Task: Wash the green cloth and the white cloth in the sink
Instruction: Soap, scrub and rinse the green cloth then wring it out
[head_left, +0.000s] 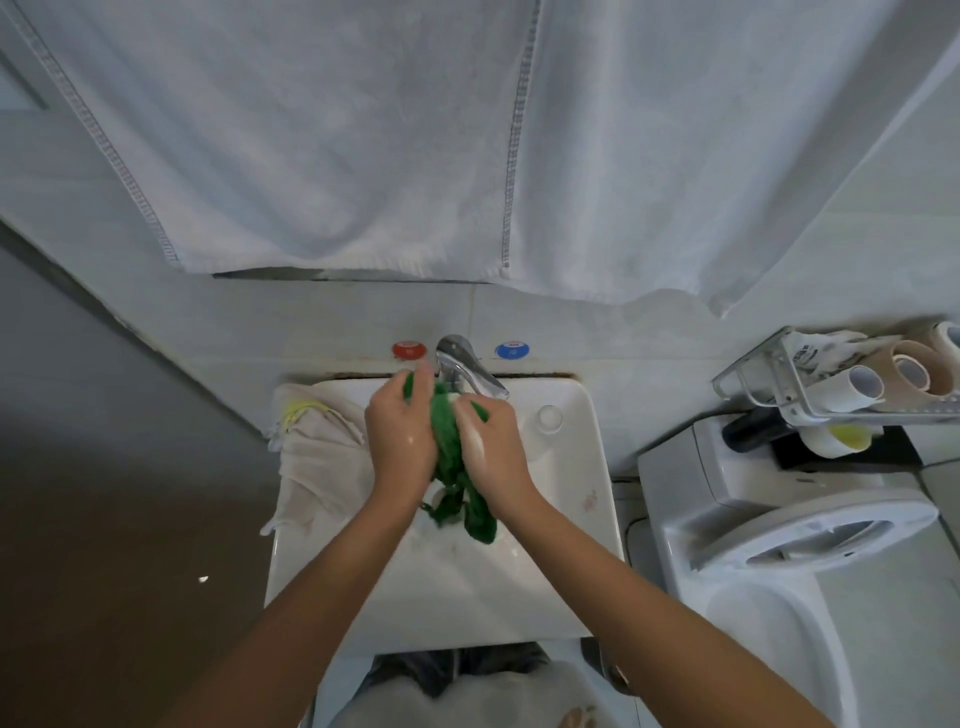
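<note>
**Scrubbing the green cloth, white one waiting**

Big white towel (363, 145) hangs on the wall above everything. Toilet (789, 525) to my right, wire rack (769, 384) with tape rolls (914, 366) over it. None of that matters for the job.

Sink (587, 467) right in front of me, chrome tap (467, 371) at the back between a red cap (409, 349) and a blue cap (512, 351). I can't make out whether water is running.

White cloth (317, 457) is draped over the sink's left rim, partly hanging outside. Not being handled, well clear of my hands.

Green cloth (449, 447) is bunched between my two hands over the basin, just below the spout, its tail dangling toward the drain.

My left hand (402, 436) has fingers curled round the upper bunch. My right hand (491, 441) is clamped on the other side, fingers wrapped in too. Both look wet and shiny.

Step, as I judge it: rubbing the green cloth against itself, so first half of the task, not finished. Next move calls for rinsing and wringing the green one, setting it aside, then reaching left for the white cloth and pulling it fully into the basin.
</note>
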